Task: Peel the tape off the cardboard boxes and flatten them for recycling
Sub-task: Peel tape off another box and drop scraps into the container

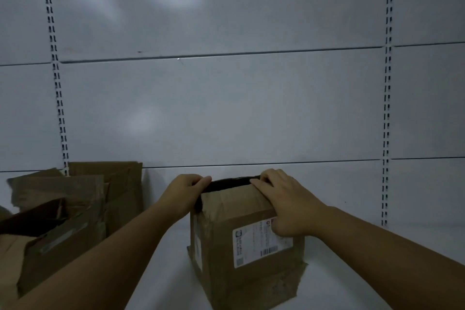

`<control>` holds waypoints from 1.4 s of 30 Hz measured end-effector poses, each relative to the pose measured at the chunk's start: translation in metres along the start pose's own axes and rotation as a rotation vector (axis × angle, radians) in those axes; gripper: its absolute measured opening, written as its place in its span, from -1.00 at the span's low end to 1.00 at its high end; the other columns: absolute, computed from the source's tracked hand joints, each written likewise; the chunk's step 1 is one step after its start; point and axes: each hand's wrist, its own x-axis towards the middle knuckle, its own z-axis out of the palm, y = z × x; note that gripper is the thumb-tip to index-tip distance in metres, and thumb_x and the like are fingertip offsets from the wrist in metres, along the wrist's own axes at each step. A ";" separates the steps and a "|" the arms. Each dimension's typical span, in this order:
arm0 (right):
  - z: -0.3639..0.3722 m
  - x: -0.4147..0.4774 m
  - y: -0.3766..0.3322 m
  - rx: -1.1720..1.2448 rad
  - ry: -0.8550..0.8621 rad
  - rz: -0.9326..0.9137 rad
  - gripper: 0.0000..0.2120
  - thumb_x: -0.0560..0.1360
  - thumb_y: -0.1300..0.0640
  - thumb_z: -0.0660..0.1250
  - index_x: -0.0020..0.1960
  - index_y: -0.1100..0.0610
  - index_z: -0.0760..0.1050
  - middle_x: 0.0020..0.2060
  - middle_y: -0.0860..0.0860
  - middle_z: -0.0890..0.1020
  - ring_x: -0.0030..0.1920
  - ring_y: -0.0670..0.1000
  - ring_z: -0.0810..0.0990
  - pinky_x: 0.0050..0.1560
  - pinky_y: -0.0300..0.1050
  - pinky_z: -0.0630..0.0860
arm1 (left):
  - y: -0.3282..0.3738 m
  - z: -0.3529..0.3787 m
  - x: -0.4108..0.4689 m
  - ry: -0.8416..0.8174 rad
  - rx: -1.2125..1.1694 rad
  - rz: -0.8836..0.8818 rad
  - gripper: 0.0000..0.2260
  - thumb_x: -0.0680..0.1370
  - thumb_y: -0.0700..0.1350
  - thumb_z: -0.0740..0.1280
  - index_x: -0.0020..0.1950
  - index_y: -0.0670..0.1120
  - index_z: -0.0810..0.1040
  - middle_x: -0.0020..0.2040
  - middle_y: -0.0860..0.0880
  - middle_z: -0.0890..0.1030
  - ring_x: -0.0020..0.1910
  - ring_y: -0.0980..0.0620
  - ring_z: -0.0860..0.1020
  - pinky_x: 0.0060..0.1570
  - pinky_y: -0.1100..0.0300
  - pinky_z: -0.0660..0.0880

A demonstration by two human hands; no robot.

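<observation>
Dim storeroom, and a pale grey shelf (171, 284) is serving as the work surface. Two bare forearms are reaching in from the near edge toward the box (226, 246), which is standing upright on the shelf at centre, slightly right of middle.

The box's near face is carrying a white shipping label (256, 246), and wrinkled brown tape (297, 274) is lifting at the bottom right corner, w/ more running up the left edge. The card is looking creased and soft, so it's prob light and thin-walled and will likely be giving way under a firm squeeze rather than resisting. Tape that's already curling is the easiest place to start a peel. The glossy strips may be slipping under fingertips, so a pinch at a loose end is making more sense than scratching at a flat run.

Up top, the left hand (186, 189) is gripping the left side of the open rim, fingers curled over it. The right hand (284, 204) is lying over the near right of the top, fingers hooking the rim, palm partly covering the label. Btwn the hands the mouth is showing dark, contents not visible.

Off to the left, well apart, a pile of cardboard (63, 209) is leaning against the back, torn and part-collapsed.

Behind everything, the grey back panel (226, 108) is rising w/ slotted uprights (387, 108) at either side.
</observation>
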 end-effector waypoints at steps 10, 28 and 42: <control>-0.015 -0.044 0.005 0.168 0.063 -0.042 -0.68 0.48 -0.26 0.07 -0.15 -0.06 0.44 -0.23 -0.11 0.48 -0.23 -0.13 0.39 -0.22 -0.25 0.32 | -0.022 0.007 0.017 0.182 -0.302 -0.207 -0.80 0.63 -0.04 0.18 -0.03 -0.10 0.54 -0.12 -0.15 0.54 -0.14 -0.09 0.52 -0.19 0.05 0.55; 0.002 0.008 0.025 0.457 -0.107 0.701 -0.58 0.30 -0.24 0.41 -0.31 0.07 0.34 -0.38 -0.05 0.39 -0.38 -0.09 0.39 -0.42 -0.21 0.25 | -0.012 0.023 0.032 -0.049 0.491 -0.239 -0.65 0.56 0.05 0.24 -0.38 -0.07 0.39 -0.41 0.01 0.42 -0.42 0.08 0.41 -0.35 0.26 0.38; -0.005 0.022 0.021 0.590 -0.374 0.778 -0.24 0.45 -0.01 0.39 0.48 0.25 0.12 0.40 0.15 0.31 0.32 0.10 0.38 0.05 -0.18 0.36 | 0.031 0.021 0.009 -0.314 0.114 -0.268 -0.66 0.62 0.09 0.06 0.00 -0.08 0.53 -0.06 -0.10 0.57 -0.09 -0.03 0.55 0.00 0.10 0.50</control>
